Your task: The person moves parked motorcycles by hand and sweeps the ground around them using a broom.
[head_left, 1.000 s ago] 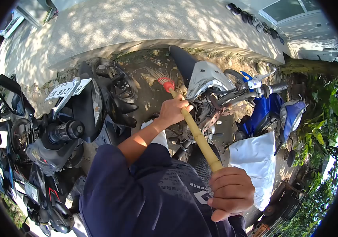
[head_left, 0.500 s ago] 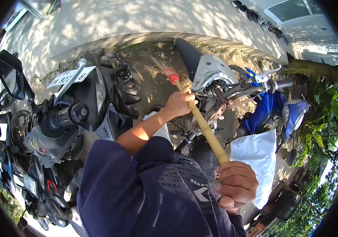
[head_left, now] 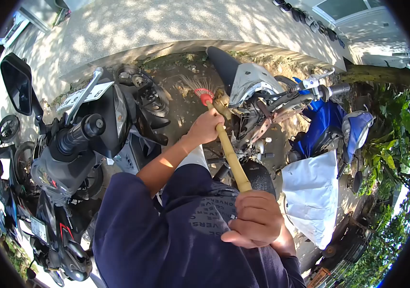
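- Left hand (head_left: 206, 126), right hand (head_left: 257, 218): 2 grips, both clenched around broom (head_left: 232, 158);
- Broom: frame centre; bristles (head_left: 196, 84) upper centre, over soil (head_left: 178, 114);
- Progress: debris (head_left: 222, 102) remains; finished portion cannot be determined.

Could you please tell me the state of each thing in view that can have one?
Broom: held in both hands, slanted, bristles fanned out
Left hand: closed around the broom near its red collar
Right hand: closed around the broom's upper end
White sheet: spread out, creased
Shoes: lined up in a row
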Tool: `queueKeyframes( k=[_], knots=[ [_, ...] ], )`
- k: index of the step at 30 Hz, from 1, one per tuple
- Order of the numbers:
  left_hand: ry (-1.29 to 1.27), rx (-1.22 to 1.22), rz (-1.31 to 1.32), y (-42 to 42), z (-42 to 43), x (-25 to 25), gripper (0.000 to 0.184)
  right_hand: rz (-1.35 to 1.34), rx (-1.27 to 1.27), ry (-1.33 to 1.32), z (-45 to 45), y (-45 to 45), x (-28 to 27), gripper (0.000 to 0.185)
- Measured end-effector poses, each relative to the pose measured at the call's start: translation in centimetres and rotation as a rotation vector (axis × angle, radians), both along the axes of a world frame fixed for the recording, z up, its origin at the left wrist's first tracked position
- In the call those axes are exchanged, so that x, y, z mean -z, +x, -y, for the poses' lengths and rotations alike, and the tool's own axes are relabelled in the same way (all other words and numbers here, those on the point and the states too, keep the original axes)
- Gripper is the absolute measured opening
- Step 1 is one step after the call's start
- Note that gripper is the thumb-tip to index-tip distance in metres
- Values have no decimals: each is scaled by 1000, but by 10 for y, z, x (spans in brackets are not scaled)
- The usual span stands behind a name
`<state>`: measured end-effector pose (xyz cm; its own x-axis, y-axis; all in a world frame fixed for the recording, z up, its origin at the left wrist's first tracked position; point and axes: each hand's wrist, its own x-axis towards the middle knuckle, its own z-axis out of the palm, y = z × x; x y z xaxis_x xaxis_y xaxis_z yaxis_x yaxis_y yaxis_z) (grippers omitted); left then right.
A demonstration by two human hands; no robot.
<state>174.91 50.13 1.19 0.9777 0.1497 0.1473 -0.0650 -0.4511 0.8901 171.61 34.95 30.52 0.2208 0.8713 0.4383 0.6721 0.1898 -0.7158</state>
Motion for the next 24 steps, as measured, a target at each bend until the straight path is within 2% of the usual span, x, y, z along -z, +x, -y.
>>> queueKeyframes(
  k=[2, 4, 5, 7, 9, 12, 16, 18, 21, 22, 24],
  knots=[
    [-14, -61, 72, -2, 5, -23, 18, 2, 24, 9, 4, -4, -20, 33],
    [11, -144, 203, 8, 3, -27, 17, 64, 75, -14, -2, -5, -2, 34],
    [-20, -138, 144, 8, 4, -21, 17, 98, 98, -24, -6, -5, 13, 34],
    [-78, -127, 33, 8, 10, 14, 17, 146, 146, -254, -15, -8, 52, 27],
    [-63, 31, -67, -4, 8, 31, 16, 113, 159, -256, -16, -18, 59, 25],
    [-3, 127, -116, -38, 15, -9, 15, 72, 103, -175, -2, -28, 15, 26],
    [91, 95, 203, -35, 21, -51, 19, 98, 130, 1, 14, -23, -31, 30],
    [63, 45, 185, -32, 22, -62, 17, 78, 139, 47, 21, -29, -35, 30],
    [-34, -68, 141, -34, 28, -39, 17, 133, 28, -121, 19, -33, 3, 27],
    [-72, -110, 131, -33, 28, -25, 17, 178, 78, -130, 13, -35, 22, 24],
    [-15, -4, 25, -40, 21, -21, 16, 133, 91, -114, 13, -36, 32, 25]
  ],
)
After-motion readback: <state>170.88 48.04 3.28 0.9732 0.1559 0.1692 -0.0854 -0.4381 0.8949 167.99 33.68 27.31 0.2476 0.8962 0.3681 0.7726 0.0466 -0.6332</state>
